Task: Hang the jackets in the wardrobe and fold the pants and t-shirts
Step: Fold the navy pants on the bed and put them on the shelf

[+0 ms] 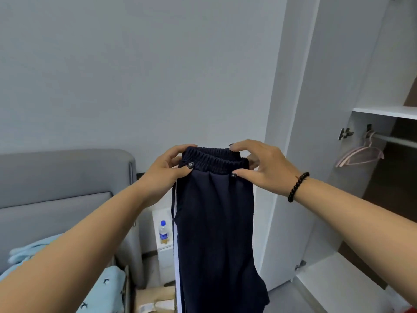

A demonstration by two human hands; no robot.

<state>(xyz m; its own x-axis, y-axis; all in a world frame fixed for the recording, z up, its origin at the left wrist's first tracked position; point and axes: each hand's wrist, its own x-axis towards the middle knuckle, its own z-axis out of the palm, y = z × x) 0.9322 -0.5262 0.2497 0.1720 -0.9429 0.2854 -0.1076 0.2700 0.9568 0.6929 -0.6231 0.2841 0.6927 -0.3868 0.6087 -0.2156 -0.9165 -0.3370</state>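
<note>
Both forearms reach forward from the head view's lower corners; left hand [165, 170] pinches the left end of the elastic waistband, thumb in front, fingers behind; right hand [259, 164], beaded bracelet [297, 187] at its wrist, pinches the right end likewise. Navy pants [214, 222] hang straight down, held up in front of the wall, white side stripe on their left edge. Behind: grey bed [56, 199] at left; water bottle [163, 231] on white nightstand [165, 256]; open wardrobe [327, 109] at right, pink hangers [361, 153] on its rail.
</note>
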